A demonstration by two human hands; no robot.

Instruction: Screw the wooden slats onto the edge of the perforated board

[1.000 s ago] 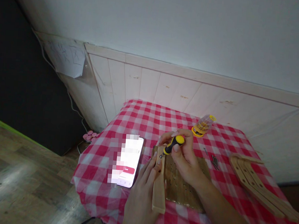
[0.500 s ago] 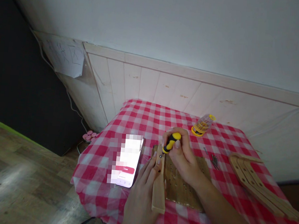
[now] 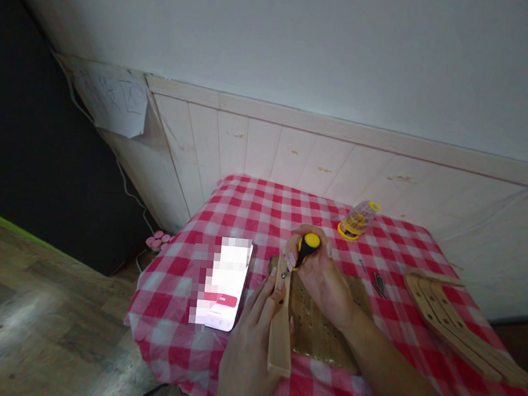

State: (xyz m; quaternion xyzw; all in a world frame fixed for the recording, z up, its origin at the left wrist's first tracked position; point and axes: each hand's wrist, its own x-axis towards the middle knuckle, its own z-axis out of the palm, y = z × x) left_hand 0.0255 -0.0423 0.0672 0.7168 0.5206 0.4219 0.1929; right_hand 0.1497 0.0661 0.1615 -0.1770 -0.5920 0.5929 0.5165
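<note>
My right hand [image 3: 319, 274] is closed around the yellow and black handle of a screwdriver [image 3: 310, 244]. Its metal tip points down at a light wooden slat [image 3: 281, 341], close to the slat's far end. Wrapped against the left side of that slat, my left hand [image 3: 256, 320] grips it with fingertips near the screwdriver's tip. A second hole shows in the slat, just nearer to me than the tip. Beneath the slat and my right hand lies a brown wooden board [image 3: 321, 335] dotted with small holes.
A lit phone [image 3: 228, 287] lies left of my hands on the red checked tablecloth [image 3: 263, 204]. Behind stands a clear bit case [image 3: 358, 220] with a yellow base. Several screws [image 3: 379, 284] and curved wooden slats [image 3: 455, 332] lie to the right. A panelled wall borders the table's far side.
My right hand has turned on the screwdriver handle, and its fingers have shifted toward the shaft. The handle's end faces me more. My left hand and the slat stay in place.
</note>
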